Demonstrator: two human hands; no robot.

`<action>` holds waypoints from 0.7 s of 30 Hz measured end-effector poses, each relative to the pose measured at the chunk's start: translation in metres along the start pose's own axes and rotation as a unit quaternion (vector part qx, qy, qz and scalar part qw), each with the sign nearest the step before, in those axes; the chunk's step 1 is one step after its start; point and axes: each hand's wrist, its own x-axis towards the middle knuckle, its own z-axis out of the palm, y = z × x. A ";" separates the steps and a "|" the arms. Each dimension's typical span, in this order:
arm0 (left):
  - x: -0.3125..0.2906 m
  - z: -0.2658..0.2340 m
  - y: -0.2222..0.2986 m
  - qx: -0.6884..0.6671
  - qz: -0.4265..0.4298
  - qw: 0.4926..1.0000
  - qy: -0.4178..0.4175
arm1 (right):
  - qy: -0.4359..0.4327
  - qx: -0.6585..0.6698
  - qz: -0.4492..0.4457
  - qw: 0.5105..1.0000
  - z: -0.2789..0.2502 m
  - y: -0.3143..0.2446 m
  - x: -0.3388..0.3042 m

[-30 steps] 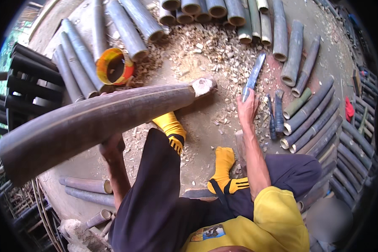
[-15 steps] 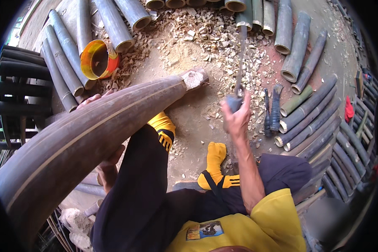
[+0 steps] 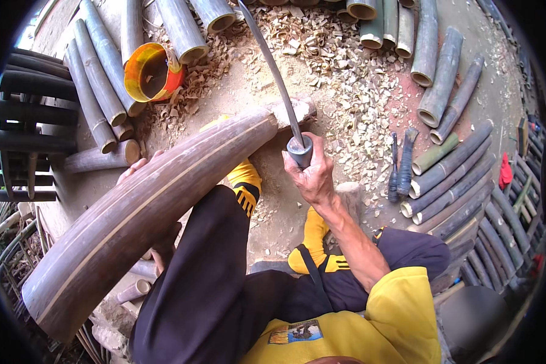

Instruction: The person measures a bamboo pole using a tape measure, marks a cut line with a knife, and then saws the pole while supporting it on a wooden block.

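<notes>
The right hand [image 3: 315, 176], at the centre of the frame, is wrapped tightly around the dark, cylindrical handle [image 3: 300, 155] of a long, narrow grey metal blade [image 3: 267, 51]. The blade slants up and leftward to the top edge, crossing in front of the tube's pale, rough-cut tip; whether they touch is unclear. The left hand [image 3: 141, 168], left of centre, is clamped on a thick, brown bamboo tube [image 3: 158, 194] with a pale lengthwise stripe; its fingers show past the tube's far edge, the rest mostly hidden. The tube runs diagonally from lower left to centre, above a dark-trousered knee [image 3: 215, 206].

Pale, flat wood chips [image 3: 352, 91] cover the ground from top centre rightward. At upper left, an orange-and-yellow round bucket [image 3: 175, 79] sits beside long grey bamboo lengths [image 3: 100, 85]. Right of centre lie two slim, dark, wrapped objects [image 3: 405, 170]. Lower centre shows yellow socks with black stripes [image 3: 313, 236].
</notes>
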 end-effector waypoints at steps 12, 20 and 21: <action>-0.010 0.007 -0.011 -0.012 -0.049 0.998 0.044 | 0.032 -0.107 0.077 0.991 -0.025 0.025 -0.013; -0.009 -0.001 -0.030 -0.029 0.022 0.999 -0.040 | 0.007 -0.108 -0.038 0.993 -0.030 -0.019 0.006; -0.011 -0.001 -0.031 -0.026 0.020 0.999 -0.041 | 0.032 -0.131 -0.095 0.986 -0.030 -0.030 0.010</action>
